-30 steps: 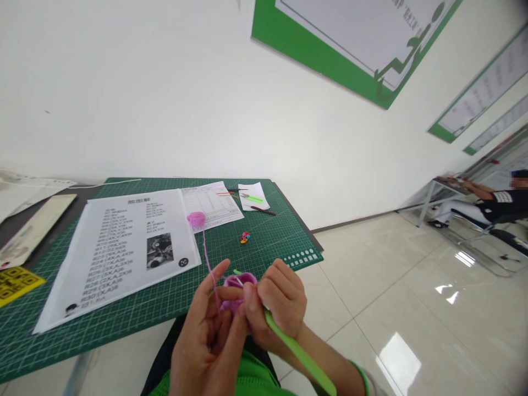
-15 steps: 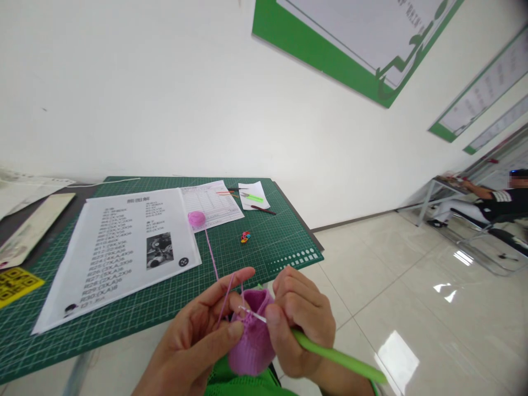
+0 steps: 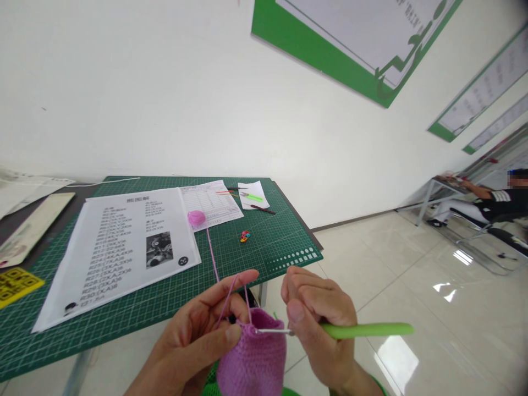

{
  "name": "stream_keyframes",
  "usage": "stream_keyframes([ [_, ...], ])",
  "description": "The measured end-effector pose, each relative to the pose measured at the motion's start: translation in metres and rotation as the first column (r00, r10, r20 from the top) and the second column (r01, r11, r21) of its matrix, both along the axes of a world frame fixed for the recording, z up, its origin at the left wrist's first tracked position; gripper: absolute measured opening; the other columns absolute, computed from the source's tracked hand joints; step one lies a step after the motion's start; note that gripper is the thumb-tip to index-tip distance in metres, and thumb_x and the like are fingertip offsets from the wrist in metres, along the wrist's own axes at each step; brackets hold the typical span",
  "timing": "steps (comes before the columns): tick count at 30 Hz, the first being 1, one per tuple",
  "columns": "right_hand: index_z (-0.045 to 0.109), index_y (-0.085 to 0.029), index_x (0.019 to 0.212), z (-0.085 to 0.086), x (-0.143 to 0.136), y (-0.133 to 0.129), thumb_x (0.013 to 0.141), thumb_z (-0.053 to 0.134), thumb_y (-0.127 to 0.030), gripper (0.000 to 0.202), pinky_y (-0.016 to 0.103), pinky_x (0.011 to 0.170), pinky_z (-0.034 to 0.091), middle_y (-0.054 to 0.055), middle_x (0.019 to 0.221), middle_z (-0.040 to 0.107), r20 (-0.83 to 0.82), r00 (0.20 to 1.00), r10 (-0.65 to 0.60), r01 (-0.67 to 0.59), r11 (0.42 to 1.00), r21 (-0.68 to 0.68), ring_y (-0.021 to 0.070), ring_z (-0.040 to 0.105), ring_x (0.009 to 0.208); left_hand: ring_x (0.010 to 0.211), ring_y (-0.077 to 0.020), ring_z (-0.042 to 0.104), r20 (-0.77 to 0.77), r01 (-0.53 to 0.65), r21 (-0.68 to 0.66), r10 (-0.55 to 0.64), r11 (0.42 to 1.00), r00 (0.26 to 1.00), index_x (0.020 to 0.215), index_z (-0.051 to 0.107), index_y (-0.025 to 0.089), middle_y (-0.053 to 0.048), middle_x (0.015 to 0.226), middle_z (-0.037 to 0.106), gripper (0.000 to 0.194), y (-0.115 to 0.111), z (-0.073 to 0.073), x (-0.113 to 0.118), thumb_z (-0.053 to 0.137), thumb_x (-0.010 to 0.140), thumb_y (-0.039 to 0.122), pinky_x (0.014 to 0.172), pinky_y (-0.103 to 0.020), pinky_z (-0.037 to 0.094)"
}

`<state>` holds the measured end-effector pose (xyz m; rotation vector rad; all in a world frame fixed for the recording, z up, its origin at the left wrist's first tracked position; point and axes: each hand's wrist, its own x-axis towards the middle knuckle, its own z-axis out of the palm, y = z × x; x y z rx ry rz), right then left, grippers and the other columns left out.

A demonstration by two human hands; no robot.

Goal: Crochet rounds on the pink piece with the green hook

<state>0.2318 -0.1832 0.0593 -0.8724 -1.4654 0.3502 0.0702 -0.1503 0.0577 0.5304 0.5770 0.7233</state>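
A purple crocheted piece (image 3: 253, 360), shaped like an open pouch, hangs from my left hand (image 3: 198, 333). Thumb and fingers pinch its upper rim, while a strand of yarn (image 3: 212, 256) runs over the raised index finger. Closed around a crochet hook (image 3: 371, 330) with a thick green handle is my right hand (image 3: 322, 324). The hook's metal shaft lies nearly level, its tip at the rim beside my left thumb. From the table, the strand leads back to a small pink-purple yarn ball (image 3: 197, 218).
A green cutting mat (image 3: 231, 250) covers the table. On it lie a printed pattern sheet (image 3: 136, 286), a form (image 3: 210, 201), small colourful stitch markers (image 3: 245, 236) and green-handled snips (image 3: 252, 197). A yellow card (image 3: 18, 286) is at left. Another person (image 3: 490, 201) sits far right.
My right hand has moved right and the hook has swung from slanting to nearly level, its tip drawn back to the rim. The crocheted piece hangs lower and shows more of its side.
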Motion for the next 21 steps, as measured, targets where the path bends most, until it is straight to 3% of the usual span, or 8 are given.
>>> stream_keyframes([
  [6,0.030,-0.020,0.057,-0.001,-0.006,0.002,0.093,0.053,-0.030,0.044,0.027,0.050,0.030,-0.005,0.050,0.033,-0.107,0.994,0.027,-0.032,0.999,-0.043,0.0101,0.035,0.051,0.063,-0.0120,0.062,-0.055,-0.070,0.030,0.072,0.997,0.996,0.105,0.077,0.025,0.001,0.068,0.072,0.044,-0.003,0.002,0.004,0.087,0.063,0.020,0.058,-0.018,0.050],
  [10,0.029,-0.020,0.059,-0.003,-0.012,0.006,0.089,0.053,-0.019,0.038,0.027,0.051,0.029,-0.005,0.054,0.033,0.039,0.998,-0.042,0.043,0.999,-0.020,0.0103,0.036,0.054,0.067,-0.0152,0.065,-0.027,-0.044,0.030,0.045,0.999,0.999,0.108,0.076,0.028,-0.002,0.074,0.076,0.051,-0.006,0.001,0.003,0.088,0.060,0.019,0.062,-0.022,0.052],
  [14,0.031,-0.020,0.061,-0.004,-0.018,0.010,0.087,0.049,-0.012,0.032,0.027,0.051,0.028,-0.005,0.054,0.034,0.183,0.960,-0.212,0.194,0.975,0.109,0.0106,0.035,0.053,0.066,-0.0138,0.064,-0.044,-0.082,0.051,0.084,0.995,0.995,0.109,0.075,0.030,-0.001,0.072,0.075,0.052,-0.008,0.003,0.003,0.088,0.061,0.019,0.062,-0.021,0.052],
  [17,0.043,-0.020,0.065,-0.005,-0.020,0.011,0.087,0.048,-0.012,0.024,0.028,0.053,0.034,-0.002,0.056,0.047,0.241,0.925,-0.294,0.261,0.952,0.159,0.0118,0.042,0.055,0.061,-0.0121,0.062,-0.094,-0.111,0.091,0.119,0.990,0.988,0.110,0.074,0.032,0.001,0.069,0.071,0.050,-0.008,0.003,0.004,0.086,0.063,0.022,0.056,-0.018,0.050],
  [21,0.058,-0.019,0.074,-0.006,-0.019,0.010,0.090,0.048,-0.018,0.019,0.028,0.056,0.040,0.001,0.063,0.061,0.210,0.937,-0.281,0.263,0.959,0.109,0.0131,0.052,0.059,0.065,-0.0137,0.064,-0.147,-0.139,0.139,0.159,0.981,0.976,0.112,0.073,0.034,0.002,0.071,0.068,0.050,-0.009,0.002,0.004,0.085,0.064,0.025,0.059,-0.020,0.051],
])
